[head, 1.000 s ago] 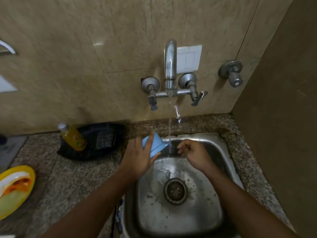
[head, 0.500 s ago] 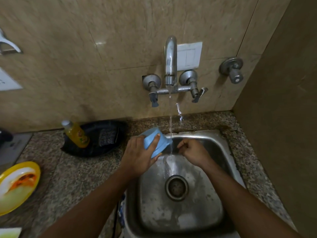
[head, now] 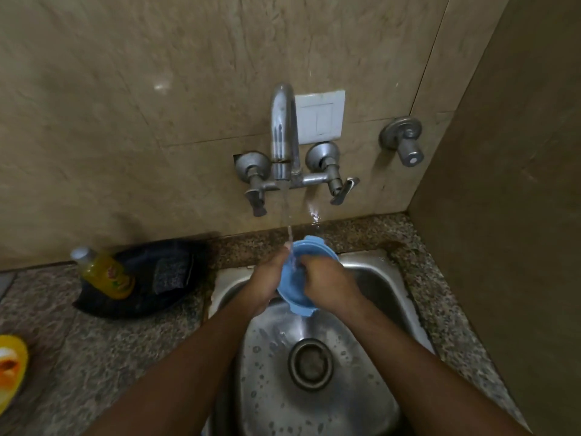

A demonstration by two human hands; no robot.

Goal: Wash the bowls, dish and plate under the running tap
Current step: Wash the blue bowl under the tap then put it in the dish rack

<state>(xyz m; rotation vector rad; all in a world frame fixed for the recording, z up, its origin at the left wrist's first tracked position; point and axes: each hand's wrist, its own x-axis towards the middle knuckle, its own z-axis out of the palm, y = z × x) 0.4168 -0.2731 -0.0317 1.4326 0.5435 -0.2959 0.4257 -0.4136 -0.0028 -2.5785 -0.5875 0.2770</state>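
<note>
Blue bowl over the sink, under the tap, catching the water stream. Gripped at its rim by left hand; right hand curled over it. Left of the sink, yellow bottle in a black tray.

Left hand and right hand both grip blue bowl over steel sink; tap stream lands in bowl; yellow bottle on bench
</note>
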